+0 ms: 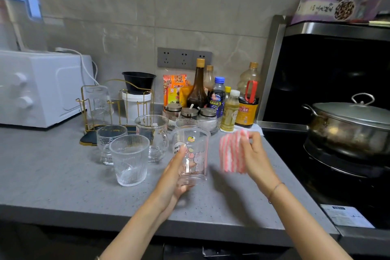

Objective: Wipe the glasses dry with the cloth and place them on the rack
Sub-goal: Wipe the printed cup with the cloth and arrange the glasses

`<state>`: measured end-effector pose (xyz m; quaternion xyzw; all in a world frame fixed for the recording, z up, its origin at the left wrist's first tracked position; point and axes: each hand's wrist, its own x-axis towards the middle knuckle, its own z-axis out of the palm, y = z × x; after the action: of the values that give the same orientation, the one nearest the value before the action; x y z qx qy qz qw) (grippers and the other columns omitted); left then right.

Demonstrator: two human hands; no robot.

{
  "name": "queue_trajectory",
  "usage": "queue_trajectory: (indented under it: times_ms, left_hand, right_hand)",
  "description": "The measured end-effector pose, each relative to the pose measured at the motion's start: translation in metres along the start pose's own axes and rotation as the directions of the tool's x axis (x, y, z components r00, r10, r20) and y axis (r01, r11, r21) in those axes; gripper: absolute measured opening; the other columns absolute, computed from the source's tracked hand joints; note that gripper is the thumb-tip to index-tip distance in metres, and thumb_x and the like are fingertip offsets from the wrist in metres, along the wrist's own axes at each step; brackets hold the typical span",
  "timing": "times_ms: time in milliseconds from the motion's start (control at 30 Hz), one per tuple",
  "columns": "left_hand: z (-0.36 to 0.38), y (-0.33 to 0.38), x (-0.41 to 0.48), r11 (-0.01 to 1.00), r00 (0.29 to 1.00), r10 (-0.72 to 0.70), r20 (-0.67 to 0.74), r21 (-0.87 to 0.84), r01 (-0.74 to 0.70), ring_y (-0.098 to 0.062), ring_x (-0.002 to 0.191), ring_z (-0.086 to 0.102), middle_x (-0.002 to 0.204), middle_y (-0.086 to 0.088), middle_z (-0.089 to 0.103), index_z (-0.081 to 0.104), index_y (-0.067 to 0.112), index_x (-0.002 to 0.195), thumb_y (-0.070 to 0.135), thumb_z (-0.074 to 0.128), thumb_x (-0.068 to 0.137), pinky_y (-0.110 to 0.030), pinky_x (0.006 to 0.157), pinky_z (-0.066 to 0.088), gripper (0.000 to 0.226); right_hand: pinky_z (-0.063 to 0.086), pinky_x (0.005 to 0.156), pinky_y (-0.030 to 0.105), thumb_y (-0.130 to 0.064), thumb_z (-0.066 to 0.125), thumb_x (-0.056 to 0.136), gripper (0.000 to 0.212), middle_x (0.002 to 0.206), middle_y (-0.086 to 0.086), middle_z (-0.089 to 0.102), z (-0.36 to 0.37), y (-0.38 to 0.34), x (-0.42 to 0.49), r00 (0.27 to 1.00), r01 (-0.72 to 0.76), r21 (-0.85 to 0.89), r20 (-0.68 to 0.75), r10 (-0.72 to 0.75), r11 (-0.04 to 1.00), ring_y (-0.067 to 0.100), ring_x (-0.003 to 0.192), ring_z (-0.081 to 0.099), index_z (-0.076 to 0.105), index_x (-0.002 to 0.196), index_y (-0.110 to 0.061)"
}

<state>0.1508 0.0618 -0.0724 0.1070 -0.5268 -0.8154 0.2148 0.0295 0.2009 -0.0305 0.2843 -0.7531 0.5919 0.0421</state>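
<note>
My left hand holds a clear glass with cartoon prints upright above the grey counter, thumb on its side. My right hand grips a pink and white striped cloth just right of that glass, apart from it. Left of them stand a ribbed tumbler, a footed glass and a glass mug. Another ribbed glass stands behind. The gold wire rack at the back left holds one upturned glass.
A white microwave sits at the far left. Sauce bottles and small jars crowd the back wall. A white tub with a black bowl stands behind the rack. A lidded pot sits on the black stove at right.
</note>
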Motion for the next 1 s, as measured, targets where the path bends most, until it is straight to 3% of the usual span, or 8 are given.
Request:
queue_trajectory:
  times_ms: [67, 133, 233, 367, 533, 700, 800, 1000]
  left_hand:
    - [0.008, 0.004, 0.002, 0.997, 0.999, -0.006, 0.031, -0.073, 0.008, -0.024, 0.095, 0.067, 0.106, -0.005, 0.073, 0.061, 0.019, 0.124, 0.054, 0.063, 0.066, -0.033, 0.079, 0.052, 0.068]
    - [0.013, 0.006, 0.005, 0.994, 0.999, 0.002, 0.039, -0.107, 0.002, -0.024, 0.09, 0.067, 0.104, -0.007, 0.073, 0.062, 0.015, 0.125, 0.049, 0.065, 0.07, -0.036, 0.079, 0.052, 0.065]
    - [0.015, 0.01, 0.009, 0.996, 0.998, 0.039, 0.046, -0.079, -0.035, -0.023, 0.099, 0.07, 0.113, -0.008, 0.072, 0.059, 0.02, 0.13, 0.055, 0.058, 0.08, -0.036, 0.084, 0.054, 0.061]
    - [0.012, 0.019, 0.006, 0.995, 0.997, 0.069, 0.04, -0.08, -0.065, -0.018, 0.102, 0.07, 0.11, -0.004, 0.074, 0.065, 0.026, 0.119, 0.061, 0.029, 0.093, -0.037, 0.085, 0.052, 0.057]
    - [0.013, 0.024, 0.004, 0.991, 0.991, 0.129, 0.035, 0.039, -0.131, -0.011, 0.108, 0.067, 0.12, 0.001, 0.07, 0.057, 0.031, 0.13, 0.064, 0.034, 0.086, -0.03, 0.081, 0.054, 0.059]
    - [0.015, 0.042, 0.009, 0.993, 0.993, 0.113, 0.011, 0.018, -0.114, -0.018, 0.109, 0.067, 0.126, -0.003, 0.067, 0.054, 0.027, 0.135, 0.075, 0.044, 0.078, -0.038, 0.087, 0.057, 0.075]
    - [0.018, 0.046, 0.012, 0.998, 0.999, 0.051, -0.013, -0.04, -0.051, -0.026, 0.117, 0.063, 0.135, -0.007, 0.06, 0.052, 0.029, 0.137, 0.087, 0.059, 0.061, -0.053, 0.102, 0.047, 0.095]
    - [0.03, 0.04, 0.005, 0.986, 0.983, 0.163, 0.079, -0.059, -0.159, -0.016, 0.122, 0.059, 0.139, 0.0, 0.057, 0.048, 0.028, 0.141, 0.069, 0.052, 0.083, -0.039, 0.106, 0.046, 0.072]
  right_hand:
    - [0.046, 0.063, 0.016, -0.03, 0.029, 0.104, 0.012, 0.098, -0.01, 0.054, 0.011, -0.028, -0.01, 0.995, 0.093, 0.151, 0.023, -0.097, 0.984, 0.002, 0.084, 0.055, 0.037, 0.098, -0.022]
    - [0.05, 0.088, 0.022, -0.029, 0.029, 0.103, 0.013, 0.123, -0.007, 0.055, 0.027, -0.041, -0.022, 0.97, 0.181, 0.304, 0.104, -0.221, 0.936, 0.008, 0.113, 0.058, 0.039, 0.103, -0.02]
    - [0.024, 0.117, 0.03, -0.025, 0.029, 0.104, 0.032, 0.151, -0.012, 0.034, 0.046, -0.04, -0.036, 0.899, 0.33, 0.279, 0.197, -0.39, 0.902, 0.002, 0.142, 0.025, 0.038, 0.133, -0.015]
    - [0.017, 0.12, 0.03, -0.03, 0.029, 0.101, 0.047, 0.154, -0.021, 0.024, 0.051, -0.038, -0.037, 0.907, 0.311, 0.312, 0.184, -0.378, 0.898, -0.004, 0.144, 0.012, 0.031, 0.143, -0.008]
    - [0.005, 0.114, 0.009, -0.035, 0.03, 0.1, 0.051, 0.16, -0.015, 0.006, 0.058, -0.035, -0.04, 0.845, 0.475, 0.172, 0.186, -0.502, 0.863, 0.001, 0.146, -0.006, 0.03, 0.148, -0.015]
    - [0.015, 0.118, 0.053, -0.026, 0.039, 0.095, 0.027, 0.156, -0.012, 0.027, 0.054, -0.033, -0.051, 0.706, 0.67, 0.068, 0.25, -0.662, 0.74, 0.018, 0.149, 0.003, 0.053, 0.105, -0.005]
    - [0.026, 0.107, 0.067, -0.042, 0.037, 0.099, 0.031, 0.151, -0.021, 0.032, 0.055, -0.035, -0.064, 0.703, 0.678, 0.133, 0.17, -0.69, 0.723, 0.017, 0.148, 0.013, 0.047, 0.124, -0.029]
    - [0.003, 0.12, 0.03, -0.032, 0.039, 0.097, 0.045, 0.16, -0.013, 0.011, 0.065, -0.042, -0.053, 0.756, 0.649, -0.12, -0.011, -0.655, 0.751, 0.019, 0.149, -0.001, 0.038, 0.142, -0.039]
